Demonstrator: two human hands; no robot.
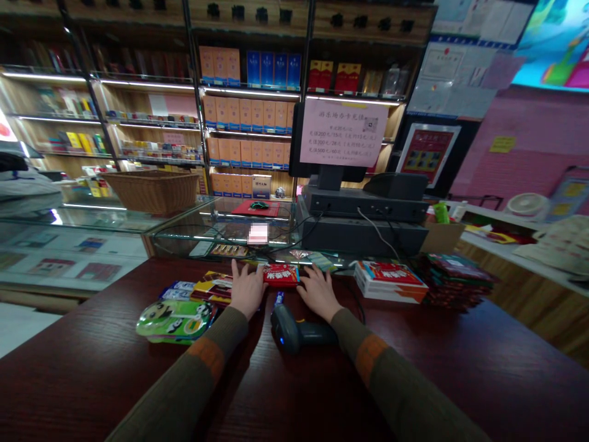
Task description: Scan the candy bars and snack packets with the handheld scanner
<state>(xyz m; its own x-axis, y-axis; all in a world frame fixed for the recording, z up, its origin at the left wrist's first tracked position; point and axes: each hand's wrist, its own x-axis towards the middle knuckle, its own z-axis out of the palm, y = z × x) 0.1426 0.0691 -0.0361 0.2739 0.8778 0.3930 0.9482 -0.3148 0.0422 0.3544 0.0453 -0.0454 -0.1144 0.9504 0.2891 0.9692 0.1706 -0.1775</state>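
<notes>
Both of my hands rest on a dark red wooden counter (92, 368). A red snack packet (281, 275) lies between them, held at its two ends. My left hand (247, 288) grips its left end, fingers curled. My right hand (317, 290) holds its right end. A black barcode scanner (294, 334) lies on the counter just in front of my wrists. Several colourful packets (209, 288) and a green round pack (175, 319) lie to the left of my left hand.
A stack of red and white boxes (390, 281) and dark packets (453, 276) sit to the right. Behind stand a till with a monitor (343, 135), a glass display case (92, 239), a wicker basket (154, 190) and shelves of boxes (248, 116).
</notes>
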